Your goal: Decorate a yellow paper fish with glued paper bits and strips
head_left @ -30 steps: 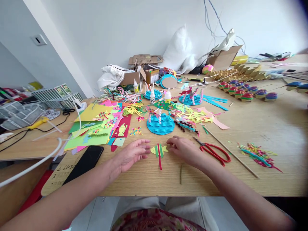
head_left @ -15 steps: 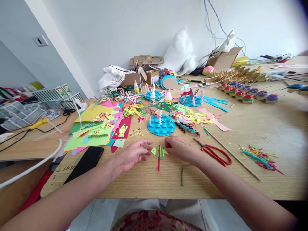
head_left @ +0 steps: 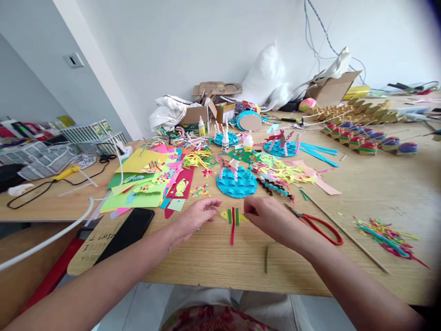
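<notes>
A yellow paper fish (head_left: 225,215) lies flat on the wooden table between my hands, with green stripes and a long red paper strip (head_left: 233,232) across its middle. The strip's lower end reaches past the fish toward me. My left hand (head_left: 195,218) is open beside the fish's head, fingers stretched forward and thumb close to them. My right hand (head_left: 272,218) rests at the tail with its fingers curled in; what they hold, if anything, is hidden. Just beyond stands a blue egg-carton base (head_left: 237,184) with twisted pipe cleaners and a paper fish on it.
Red-handled scissors (head_left: 322,227), a wooden stick (head_left: 347,232) and a pile of paper scraps (head_left: 386,234) lie to the right. At left are a black phone (head_left: 126,234) and coloured paper sheets (head_left: 138,161). Glue bottles (head_left: 225,141) stand farther back. A thin dark-green piece (head_left: 265,259) lies near the front edge.
The whole view has shifted slightly. My left fingers have drawn closer together, with the thumb nearer the fish's head. My right fingers have curled in more at the tail. The fish stays in place.
</notes>
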